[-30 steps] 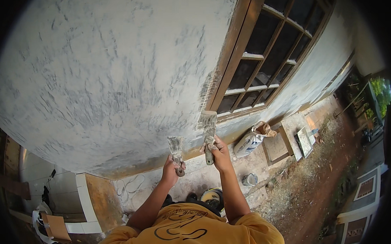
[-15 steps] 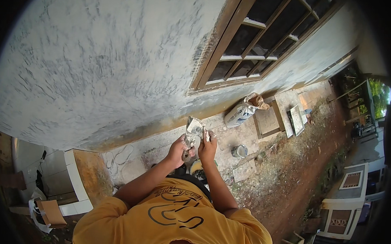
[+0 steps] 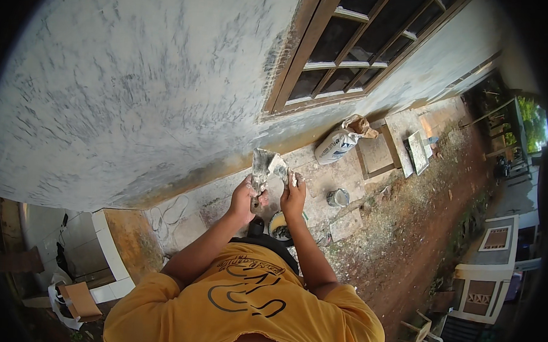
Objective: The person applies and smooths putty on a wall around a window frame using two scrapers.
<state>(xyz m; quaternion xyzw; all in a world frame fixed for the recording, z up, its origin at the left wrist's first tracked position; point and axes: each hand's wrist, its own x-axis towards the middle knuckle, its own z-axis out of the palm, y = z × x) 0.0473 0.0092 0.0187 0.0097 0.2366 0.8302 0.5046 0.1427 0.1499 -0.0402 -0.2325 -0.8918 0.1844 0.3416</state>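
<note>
My left hand (image 3: 243, 200) is closed round the handle of a putty knife (image 3: 261, 163), its broad grey blade pointing up toward the wall. In my right hand (image 3: 293, 199) is a second putty knife (image 3: 279, 167), smeared with whitish paste and tilted toward the first blade. The two blades meet or overlap between my hands; exact contact is too small to tell. White paste coats the fingers of both hands. Ahead stands a wall (image 3: 138, 88) streaked with grey and white filler.
Below my hands is a bucket (image 3: 277, 220). A small tin (image 3: 338, 198) stands to its right. By the wall are a white sack (image 3: 336, 147) with its top folded and a wooden box frame (image 3: 377, 159). A window (image 3: 350, 59) is above. A cable (image 3: 167, 218) lies on the left.
The two blades, earlier nearly overlapping, are now spread more apart, the left one standing upright to the left. My hands have moved slightly apart.
</note>
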